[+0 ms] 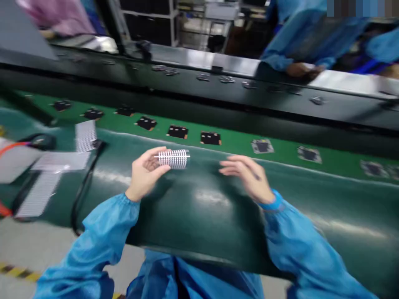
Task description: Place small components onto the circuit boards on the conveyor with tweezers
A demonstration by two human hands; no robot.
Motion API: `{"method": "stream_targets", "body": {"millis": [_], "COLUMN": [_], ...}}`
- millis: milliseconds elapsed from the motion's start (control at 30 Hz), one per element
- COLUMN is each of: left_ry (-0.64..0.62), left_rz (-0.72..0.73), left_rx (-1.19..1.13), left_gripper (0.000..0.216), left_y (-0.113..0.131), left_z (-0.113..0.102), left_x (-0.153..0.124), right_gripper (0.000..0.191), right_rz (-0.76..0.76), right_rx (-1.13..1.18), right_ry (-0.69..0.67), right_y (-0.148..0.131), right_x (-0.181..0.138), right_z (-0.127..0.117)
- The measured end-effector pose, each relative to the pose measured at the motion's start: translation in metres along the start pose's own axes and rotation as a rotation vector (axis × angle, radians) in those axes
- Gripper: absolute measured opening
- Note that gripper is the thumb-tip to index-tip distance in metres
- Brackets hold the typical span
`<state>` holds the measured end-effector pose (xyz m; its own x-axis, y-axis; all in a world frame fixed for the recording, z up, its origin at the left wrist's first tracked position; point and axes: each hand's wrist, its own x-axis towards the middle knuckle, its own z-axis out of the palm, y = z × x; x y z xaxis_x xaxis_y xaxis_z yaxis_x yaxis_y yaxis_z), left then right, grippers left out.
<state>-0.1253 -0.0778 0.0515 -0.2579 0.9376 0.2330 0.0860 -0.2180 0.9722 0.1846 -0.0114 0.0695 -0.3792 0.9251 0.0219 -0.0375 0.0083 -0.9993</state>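
My left hand (146, 172) grips a curled sheet of small white stickers (173, 159) between thumb and fingers, above the dark green work mat. Apart from it, to the right, my right hand (247, 174) hovers over the mat with its fingers stretched out and nothing visible in them. Beyond both hands runs a green belt (235, 145) carrying a row of flat parts. Nearest are black-topped parts (210, 138) at the middle, and silvery boards (262, 145) lie farther right.
More sticker sheets (40, 189) lie at the left beside a black cable (85, 187). A dark post (25, 106) rises at the left edge. Behind the belt, a second line (202, 77) carries small metal pieces. Across it, a person in blue sleeves (296, 41) works.
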Motion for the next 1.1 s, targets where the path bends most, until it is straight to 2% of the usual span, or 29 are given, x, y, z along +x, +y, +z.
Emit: {"method": "stream_targets", "body": {"millis": [33,100,167,233,300,367,467,533,600,700,767,867,933,1000,1100], "left_ry": [-0.067,-0.180,-0.261,-0.306,-0.328,-0.332,-0.338,-0.380,-0.412,-0.329,-0.302,-0.364,-0.341,-0.303,-0.312], "left_rz": [-0.025,-0.077,-0.109,-0.116,-0.123,-0.156,-0.265,-0.347,-0.387,-0.308,-0.234,-0.170,-0.139,-0.124,-0.128], "left_rx": [-0.062,-0.142,-0.164,-0.158,-0.159,-0.186,-0.240,-0.271,-0.268,-0.146,-0.040,0.073,0.130,0.170,0.191], "left_gripper": [0.057,0.053,0.048,0.047,0.049,0.060,0.084,0.089,0.086,0.083,0.078,0.047,0.032,0.030,0.033], "left_y": [-0.003,-0.010,-0.017,-0.022,-0.023,-0.017,0.001,0.015,0.025,0.022,0.010,-0.013,-0.026,-0.034,-0.040], "left_z": [0.024,0.060,0.079,0.088,0.092,0.094,0.093,0.088,0.084,0.082,0.087,0.098,0.105,0.110,0.112], "left_x": [-0.008,-0.024,-0.036,-0.044,-0.049,-0.054,-0.066,-0.074,-0.079,-0.074,-0.063,-0.044,-0.033,-0.025,-0.019], "right_gripper": [0.037,0.039,0.038,0.035,0.033,0.029,0.028,0.033,0.034,0.031,0.028,0.023,0.022,0.023,0.026], "right_rz": [0.067,0.201,0.268,0.242,0.138,-0.022,-0.259,-0.359,-0.394,-0.393,-0.397,-0.404,-0.410,-0.407,-0.388], "right_rx": [0.055,0.190,0.271,0.302,0.290,0.213,0.044,-0.061,-0.178,-0.327,-0.364,-0.379,-0.414,-0.449,-0.460], "right_ry": [0.004,-0.009,-0.014,-0.008,0.008,0.055,0.122,0.123,0.099,0.075,0.046,-0.007,-0.004,0.018,0.036], "right_y": [0.002,0.008,0.015,0.019,0.020,0.016,0.003,-0.004,-0.005,0.008,0.022,0.038,0.042,0.042,0.046], "right_x": [-0.004,-0.004,-0.002,-0.005,-0.012,-0.021,-0.038,-0.051,-0.063,-0.068,-0.062,-0.047,-0.037,-0.029,-0.019], "right_z": [-0.001,0.002,0.006,0.009,0.011,0.012,0.013,0.012,0.011,0.008,0.008,0.005,0.001,-0.004,-0.010]}}
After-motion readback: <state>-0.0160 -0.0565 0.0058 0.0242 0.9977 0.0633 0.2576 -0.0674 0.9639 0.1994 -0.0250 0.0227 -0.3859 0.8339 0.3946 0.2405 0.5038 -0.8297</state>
